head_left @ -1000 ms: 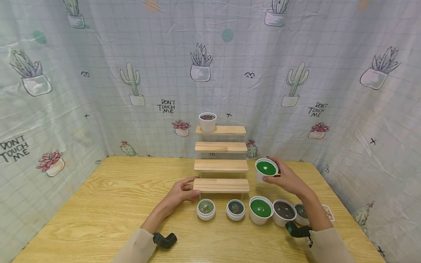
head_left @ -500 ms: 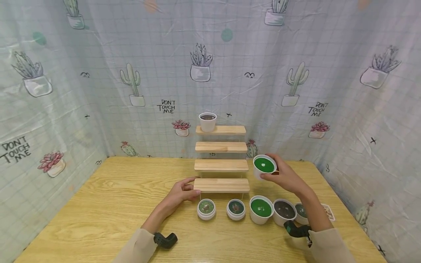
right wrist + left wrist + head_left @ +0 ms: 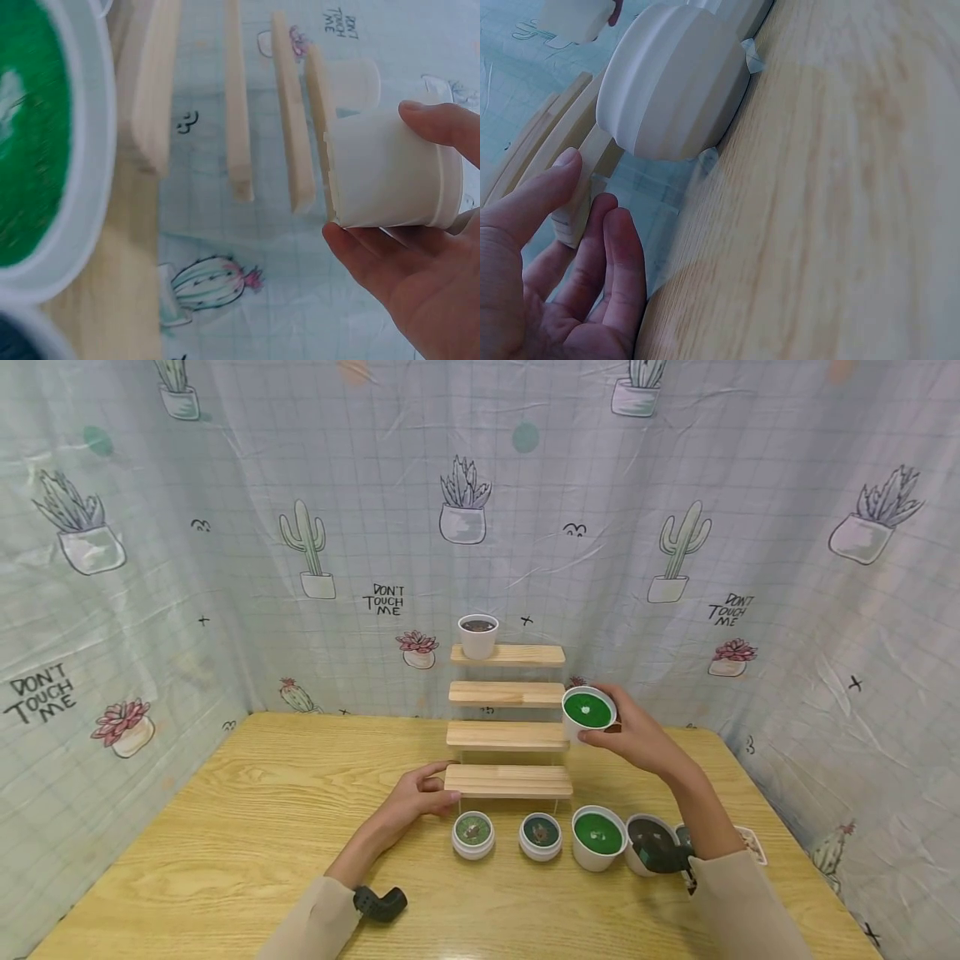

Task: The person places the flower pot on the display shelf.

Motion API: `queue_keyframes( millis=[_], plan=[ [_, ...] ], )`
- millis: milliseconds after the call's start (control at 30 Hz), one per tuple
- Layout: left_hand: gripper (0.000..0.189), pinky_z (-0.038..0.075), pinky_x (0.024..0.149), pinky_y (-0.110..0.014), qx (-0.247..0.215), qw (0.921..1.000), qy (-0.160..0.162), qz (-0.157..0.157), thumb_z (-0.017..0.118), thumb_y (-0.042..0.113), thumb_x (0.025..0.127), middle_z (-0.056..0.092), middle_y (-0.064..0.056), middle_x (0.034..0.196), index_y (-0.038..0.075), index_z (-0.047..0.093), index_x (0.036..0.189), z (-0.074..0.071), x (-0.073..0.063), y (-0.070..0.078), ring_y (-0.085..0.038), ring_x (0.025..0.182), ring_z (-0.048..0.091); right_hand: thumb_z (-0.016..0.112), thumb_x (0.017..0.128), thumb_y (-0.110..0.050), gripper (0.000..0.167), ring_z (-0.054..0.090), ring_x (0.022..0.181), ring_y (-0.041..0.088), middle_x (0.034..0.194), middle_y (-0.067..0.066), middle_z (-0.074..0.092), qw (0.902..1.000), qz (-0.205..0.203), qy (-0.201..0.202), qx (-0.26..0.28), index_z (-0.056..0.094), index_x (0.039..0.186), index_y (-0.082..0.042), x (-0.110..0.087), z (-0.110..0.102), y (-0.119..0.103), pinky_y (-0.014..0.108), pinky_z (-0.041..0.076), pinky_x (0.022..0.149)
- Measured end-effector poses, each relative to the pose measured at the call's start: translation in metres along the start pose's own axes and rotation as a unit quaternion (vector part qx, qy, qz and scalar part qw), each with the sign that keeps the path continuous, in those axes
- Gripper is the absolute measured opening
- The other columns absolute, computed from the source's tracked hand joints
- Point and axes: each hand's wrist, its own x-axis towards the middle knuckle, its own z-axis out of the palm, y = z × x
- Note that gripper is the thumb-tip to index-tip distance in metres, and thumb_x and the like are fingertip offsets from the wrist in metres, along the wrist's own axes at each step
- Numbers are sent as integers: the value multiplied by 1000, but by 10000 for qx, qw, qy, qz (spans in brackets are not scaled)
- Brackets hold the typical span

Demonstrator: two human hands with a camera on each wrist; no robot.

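My right hand (image 3: pixel 637 739) holds a white cup (image 3: pixel 588 708) with a green top, thumb and fingers around its side. The cup is in the air beside the right ends of the upper steps of a wooden tiered shelf (image 3: pixel 510 737). In the right wrist view the white cup (image 3: pixel 390 169) appears sideways in the grip. My left hand (image 3: pixel 418 795) grips the left end of the lowest step (image 3: pixel 508 782); in the left wrist view the thumb (image 3: pixel 551 187) lies on one face of the board, fingers on the other.
On the top step stands a white cup with dark filling (image 3: pixel 478 637). Before the shelf sit two small round pots (image 3: pixel 472 835), another green cup (image 3: pixel 598 838) and a dark-filled cup (image 3: pixel 651 839). A small white tray (image 3: pixel 752 845) lies at right; a printed curtain hangs behind.
My right hand has raised the green-topped cup and moved it left, closer to the shelf. My left hand stays on the lowest step. The head view has shifted slightly.
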Motion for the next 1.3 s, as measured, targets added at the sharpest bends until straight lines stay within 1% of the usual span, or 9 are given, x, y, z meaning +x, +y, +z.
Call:
queue_keyframes(
  millis=[267,500,600,800,967,1000,1200,1300],
  plan=[
    [83,62,83,-33,12,10000,22,-31,80,23,91,68,-4,91,6,36,159,0,0,-1,-16,92,71,76,94,-20,81,56,127,36,147,21,48,9999,-103,-18,6,28,157,-4,24,4,-16,47,52,102],
    [83,62,85,-34,19,10000,-3,-26,79,23,92,69,-4,92,6,34,160,-1,1,0,-17,94,72,75,95,-20,84,58,126,37,146,22,49,9998,-147,-28,108,24,160,-3,43,7,-26,43,53,100],
    [83,61,85,-33,28,10000,17,-19,79,22,92,69,-4,93,6,35,160,-1,0,0,-16,94,72,75,95,-21,86,59,125,37,146,22,49,9998,-152,18,82,23,160,-3,51,7,-29,44,54,100],
    [84,62,86,-33,-3,10000,14,-33,80,24,91,70,-5,94,6,34,160,0,0,1,-16,95,71,75,94,-23,85,60,123,37,147,21,49,9995,-124,151,-250,24,160,-6,68,7,-37,47,54,100],
    [85,61,87,-33,34,10000,24,-77,80,25,91,70,-5,95,6,33,160,0,-1,1,-17,95,72,76,93,-23,85,59,124,37,147,21,50,9993,-155,155,-292,26,159,-6,79,6,-46,50,53,101],
    [85,61,87,-33,39,9999,30,-87,80,25,91,69,-6,95,6,33,160,0,-1,1,-17,95,72,76,93,-22,85,58,124,37,147,21,49,9994,-169,140,-271,26,159,-6,81,6,-47,49,53,101],
    [85,62,85,-33,17,10000,22,-66,80,23,91,70,-6,95,4,33,160,-1,0,0,-16,94,72,75,94,-25,85,57,118,34,146,21,49,9996,-95,81,-238,25,160,-6,95,3,-54,42,54,91],
    [85,62,84,-32,11,10000,10,-46,80,23,91,70,-6,96,3,33,160,-1,1,-1,-15,93,72,75,94,-25,85,56,117,32,145,22,49,9997,-46,69,-248,25,159,-5,103,-1,-55,41,52,93]
  ],
)
